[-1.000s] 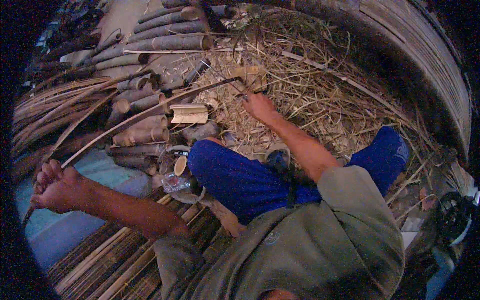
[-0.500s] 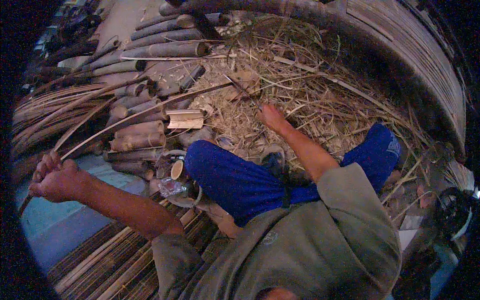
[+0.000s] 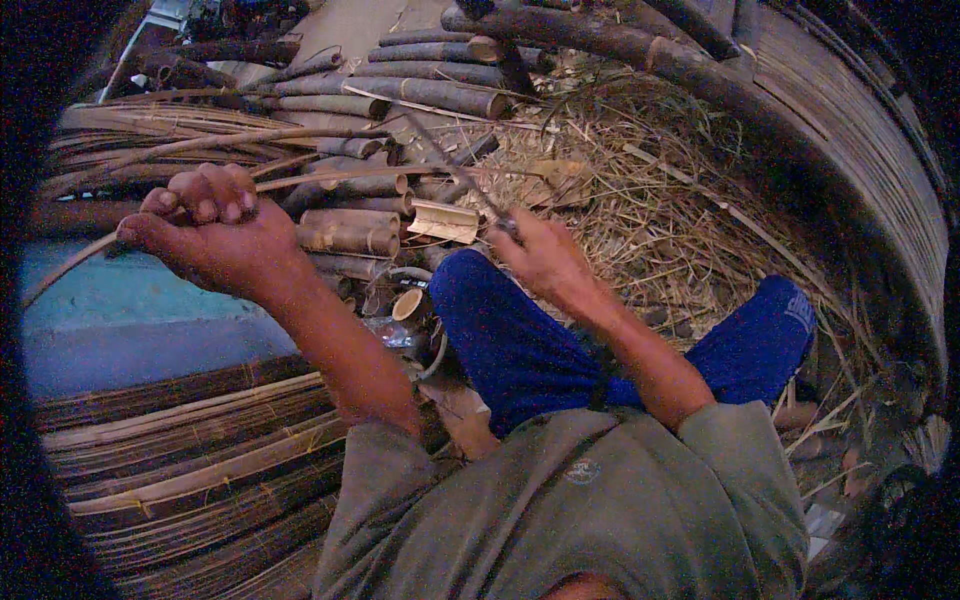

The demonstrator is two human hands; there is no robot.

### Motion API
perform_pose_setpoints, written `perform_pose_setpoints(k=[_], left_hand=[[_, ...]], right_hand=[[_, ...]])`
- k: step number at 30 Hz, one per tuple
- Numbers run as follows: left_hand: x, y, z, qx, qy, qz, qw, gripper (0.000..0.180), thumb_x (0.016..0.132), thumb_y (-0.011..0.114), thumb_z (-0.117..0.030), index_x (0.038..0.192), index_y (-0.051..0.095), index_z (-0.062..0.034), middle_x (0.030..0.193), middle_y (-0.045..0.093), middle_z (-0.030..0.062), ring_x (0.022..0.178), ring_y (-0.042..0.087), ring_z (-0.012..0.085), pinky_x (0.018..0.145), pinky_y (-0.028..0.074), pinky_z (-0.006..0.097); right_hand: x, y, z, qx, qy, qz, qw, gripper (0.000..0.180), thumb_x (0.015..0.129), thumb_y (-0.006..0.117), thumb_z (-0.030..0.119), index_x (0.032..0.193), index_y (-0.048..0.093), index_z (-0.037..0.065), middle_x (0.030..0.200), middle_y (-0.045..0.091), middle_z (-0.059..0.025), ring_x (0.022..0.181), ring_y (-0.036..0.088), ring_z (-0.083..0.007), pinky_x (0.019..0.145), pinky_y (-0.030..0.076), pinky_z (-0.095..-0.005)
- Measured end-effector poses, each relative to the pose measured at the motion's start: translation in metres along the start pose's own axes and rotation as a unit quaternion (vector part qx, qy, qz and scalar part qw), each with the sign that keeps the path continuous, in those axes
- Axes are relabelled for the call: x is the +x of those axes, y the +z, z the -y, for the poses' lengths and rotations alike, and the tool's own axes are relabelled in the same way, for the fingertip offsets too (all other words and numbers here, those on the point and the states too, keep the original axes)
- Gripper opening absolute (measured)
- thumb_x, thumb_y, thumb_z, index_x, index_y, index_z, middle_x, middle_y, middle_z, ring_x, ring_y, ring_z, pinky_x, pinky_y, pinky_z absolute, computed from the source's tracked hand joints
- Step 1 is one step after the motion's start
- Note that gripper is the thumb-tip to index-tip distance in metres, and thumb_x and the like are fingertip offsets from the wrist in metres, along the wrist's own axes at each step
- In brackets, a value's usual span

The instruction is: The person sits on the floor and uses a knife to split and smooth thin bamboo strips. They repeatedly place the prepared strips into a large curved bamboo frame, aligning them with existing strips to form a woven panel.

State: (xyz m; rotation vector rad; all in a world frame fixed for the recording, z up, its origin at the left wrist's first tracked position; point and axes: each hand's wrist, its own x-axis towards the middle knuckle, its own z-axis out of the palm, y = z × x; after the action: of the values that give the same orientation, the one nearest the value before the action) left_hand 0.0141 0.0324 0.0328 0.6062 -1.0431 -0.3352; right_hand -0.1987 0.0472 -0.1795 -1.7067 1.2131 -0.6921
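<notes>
My left hand (image 3: 215, 230) is closed around a long, thin bamboo strip (image 3: 335, 178). One end of the strip bends down past the hand at the far left; the rest runs right, toward my other hand. In my right hand (image 3: 548, 258), fingers wrapped round its handle, is a long narrow knife (image 3: 450, 165). Its blade points forward and left, somewhat blurred, and crosses the strip. Whether the blade touches the strip I cannot tell. A split bamboo piece (image 3: 445, 221) lies below the crossing, left of my right hand.
Cut bamboo lengths (image 3: 345, 233) are stacked between my hands, with thicker poles (image 3: 430, 92) beyond. Shavings (image 3: 640, 215) cover the ground ahead. Bundled strips (image 3: 160, 125) lie at the far left, slatted bamboo (image 3: 190, 470) at near left. A curved wall (image 3: 850, 130) rises on the right.
The view has swung left. My left hand has moved forward, still gripping the strip. My right hand has come nearer and leftward with the knife, whose blade now crosses the strip farther left.
</notes>
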Motion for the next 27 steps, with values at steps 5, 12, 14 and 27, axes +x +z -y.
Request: perform_pose_setpoints(k=[5, 12, 14, 27], left_hand=[[-0.025, 0.044, 0.002, 0.061, 0.037, -0.073, 0.995, 0.052, 0.089, 0.053, -0.065, 0.076, 0.045, -0.0149, 0.055, 0.035, -0.0040, 0.043, 0.026, 0.0075, 0.040, 0.021, 0.025], [-0.026, 0.056, -0.003, 0.120, 0.085, -0.112, 0.983, 0.056, 0.088, 0.052, -0.069, 0.076, 0.043, -0.0144, 0.057, 0.036, -0.0034, 0.043, 0.024, 0.0077, 0.039, 0.018, 0.024], [-0.027, 0.060, 0.008, 0.130, 0.085, -0.158, 0.975, 0.056, 0.089, 0.051, -0.068, 0.075, 0.043, -0.0144, 0.058, 0.037, -0.0032, 0.043, 0.023, 0.0078, 0.039, 0.017, 0.025], [-0.022, 0.055, 0.009, 0.172, 0.105, -0.162, 0.966, 0.056, 0.091, 0.048, -0.067, 0.072, 0.038, -0.0158, 0.056, 0.029, -0.0041, 0.045, 0.021, 0.0096, 0.041, 0.015, 0.027]], right_hand=[[-0.020, -0.024, 0.087, 0.074, -0.241, -0.091, 0.964, 0.033, 0.091, 0.062, 0.031, 0.104, 0.057, 0.001, 0.088, 0.065, -0.0260, 0.081, 0.064, -0.0453, 0.067, 0.052, -0.0511], [-0.013, -0.010, 0.079, -0.010, -0.136, -0.030, 0.990, 0.027, 0.088, 0.064, 0.024, 0.100, 0.056, 0.002, 0.086, 0.065, -0.0246, 0.079, 0.065, -0.0444, 0.066, 0.052, -0.0525], [-0.012, -0.015, 0.075, 0.000, -0.178, -0.046, 0.983, 0.025, 0.088, 0.064, 0.024, 0.100, 0.056, 0.003, 0.084, 0.066, -0.0243, 0.079, 0.065, -0.0446, 0.067, 0.052, -0.0523], [0.018, 0.022, -0.012, -0.023, -0.079, -0.097, 0.992, 0.029, 0.089, 0.061, 0.029, 0.097, 0.060, 0.001, 0.081, 0.065, -0.0260, 0.077, 0.064, -0.0446, 0.071, 0.051, -0.0527]])
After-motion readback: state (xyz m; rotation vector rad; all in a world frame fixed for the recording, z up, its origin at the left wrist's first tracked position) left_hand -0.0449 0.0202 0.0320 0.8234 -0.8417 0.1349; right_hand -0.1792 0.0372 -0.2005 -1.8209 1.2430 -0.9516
